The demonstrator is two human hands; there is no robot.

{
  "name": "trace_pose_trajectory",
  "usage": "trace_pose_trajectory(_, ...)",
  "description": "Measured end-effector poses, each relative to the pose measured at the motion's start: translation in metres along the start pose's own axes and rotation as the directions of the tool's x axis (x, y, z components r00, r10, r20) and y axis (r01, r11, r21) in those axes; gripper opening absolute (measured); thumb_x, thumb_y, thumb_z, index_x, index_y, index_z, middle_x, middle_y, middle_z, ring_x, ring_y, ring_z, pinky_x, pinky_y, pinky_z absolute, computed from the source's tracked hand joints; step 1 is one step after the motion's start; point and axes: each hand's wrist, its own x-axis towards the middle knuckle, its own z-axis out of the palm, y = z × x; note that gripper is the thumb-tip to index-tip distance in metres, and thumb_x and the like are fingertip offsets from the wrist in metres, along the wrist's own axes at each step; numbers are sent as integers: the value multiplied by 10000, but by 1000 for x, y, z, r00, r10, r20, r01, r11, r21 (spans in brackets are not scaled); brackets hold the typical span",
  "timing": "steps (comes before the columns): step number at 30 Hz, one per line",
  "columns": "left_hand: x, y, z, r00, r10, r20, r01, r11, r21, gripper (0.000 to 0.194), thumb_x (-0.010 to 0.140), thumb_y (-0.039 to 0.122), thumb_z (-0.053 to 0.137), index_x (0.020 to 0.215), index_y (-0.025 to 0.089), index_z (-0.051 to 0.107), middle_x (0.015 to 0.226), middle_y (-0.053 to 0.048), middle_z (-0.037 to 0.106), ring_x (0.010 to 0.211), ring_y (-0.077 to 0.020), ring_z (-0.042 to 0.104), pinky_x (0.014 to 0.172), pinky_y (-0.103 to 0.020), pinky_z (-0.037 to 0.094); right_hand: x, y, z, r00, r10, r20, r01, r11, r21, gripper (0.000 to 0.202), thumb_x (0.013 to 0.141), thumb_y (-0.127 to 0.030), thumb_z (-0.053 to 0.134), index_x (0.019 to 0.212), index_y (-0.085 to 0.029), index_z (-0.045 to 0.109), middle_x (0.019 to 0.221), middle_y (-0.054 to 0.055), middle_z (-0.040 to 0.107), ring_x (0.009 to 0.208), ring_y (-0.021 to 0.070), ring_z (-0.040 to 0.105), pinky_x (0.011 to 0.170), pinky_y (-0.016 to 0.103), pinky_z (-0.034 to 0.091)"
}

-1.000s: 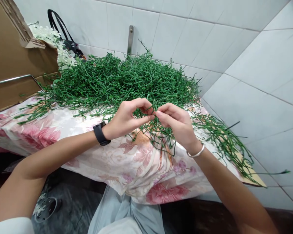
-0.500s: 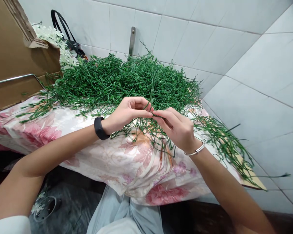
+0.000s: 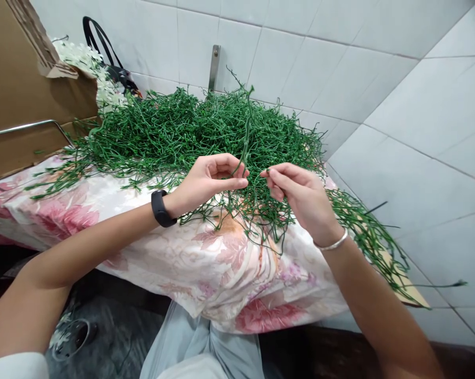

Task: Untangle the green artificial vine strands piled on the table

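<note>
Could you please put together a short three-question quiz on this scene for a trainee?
1. True or false: the left hand pinches a green stem that rises above the pile.
2. Which wrist wears the black band? A) left B) right C) neither
3. Fill in: the pile lies on a ______ cloth.

Key
1. True; thumb and fingers close on the stem's lower end.
2. A; the right hand has a silver bangle at its wrist and pinches a small green piece at its fingertips.
3. Floral, pink and white.
</note>
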Motion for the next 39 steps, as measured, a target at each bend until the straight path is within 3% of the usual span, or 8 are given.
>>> trace_pose_trajectory(3, 1, -2, -1, 1000, 2, -16, -3, 998, -58, 171, 652, 213, 688, 740, 125, 572, 787, -12, 605, 756, -94, 580, 761, -244, 467, 5, 8, -9, 937, -280, -209, 193, 913, -359, 136, 795, -297, 533, 835, -194, 613, 795, 34, 574, 618, 99, 489, 557, 264, 406)
trace_pose_trajectory(5, 2, -3, -1, 1000, -1, -20, -2, 994, -108, 158, 668, 205, 677, 763, 125, 579, 805, -18, 618, 776, -100, 597, 767, -247, 471, 9, 12, -17, 889, -404, -217, 213, 782, -586, 154, 769, -275, 563, 895, -206, 618, 854, 51, 575, 742, 150, 530, 674, 332, 436)
trace_pose_trajectory(7, 3, -5, -2, 999, -10, -37, 5, 990, -137, 159, 683, 206, 667, 788, 123, 583, 814, -22, 622, 768, -98, 602, 753, -243, 475, 12, 14, -23, 892, -426, -149, 208, 682, -701, 247, 716, -260, 619, 960, -222, 604, 929, 64, 581, 876, 215, 535, 776, 420, 421)
trace_pose_trajectory(15, 3, -5, 1, 998, -50, -37, 43, 986, -164, 181, 671, 247, 679, 735, 118, 570, 759, -15, 613, 666, -95, 602, 701, -268, 472, -2, -3, 1, 886, -450, 110, 429, 708, -561, 256, 766, -295, 579, 1004, -229, 514, 989, 32, 600, 945, 181, 562, 841, 365, 414)
trace_pose_trajectory(23, 3, -12, 4, 968, -251, -2, 240, 930, -278, 192, 668, 251, 677, 654, 121, 537, 721, 8, 585, 619, -55, 558, 645, -212, 446, -6, 9, 18, 681, -725, 102, 535, 397, -746, 314, 708, -309, 634, 912, -250, 402, 880, 22, 556, 862, 189, 546, 807, 384, 360)
trace_pose_trajectory(30, 2, -11, 5, 958, -288, -6, 278, 930, -240, 217, 637, 258, 710, 727, 144, 547, 606, 57, 520, 339, 16, 356, 336, -165, 218, -8, 14, 27, 750, -658, 63, 468, 461, -754, 224, 749, -318, 570, 867, -218, 408, 817, 33, 510, 811, 185, 495, 735, 352, 370)
trace_pose_trajectory(35, 2, -13, 5, 954, -301, -6, 286, 913, -291, 194, 653, 238, 696, 713, 145, 538, 500, 84, 469, 287, 14, 327, 300, -173, 146, -5, 16, 27, 741, -671, 40, 462, 466, -754, 222, 751, -303, 587, 874, -216, 423, 811, 32, 529, 790, 171, 497, 720, 322, 387)
trace_pose_trajectory(39, -1, -12, 8, 962, -269, -36, 246, 919, -308, 168, 670, 213, 676, 683, 135, 528, 640, 55, 590, 295, 20, 359, 299, -168, 178, -6, 16, 28, 751, -658, 52, 455, 459, -763, 250, 745, -322, 593, 893, -209, 425, 827, 30, 535, 799, 169, 505, 728, 318, 396)
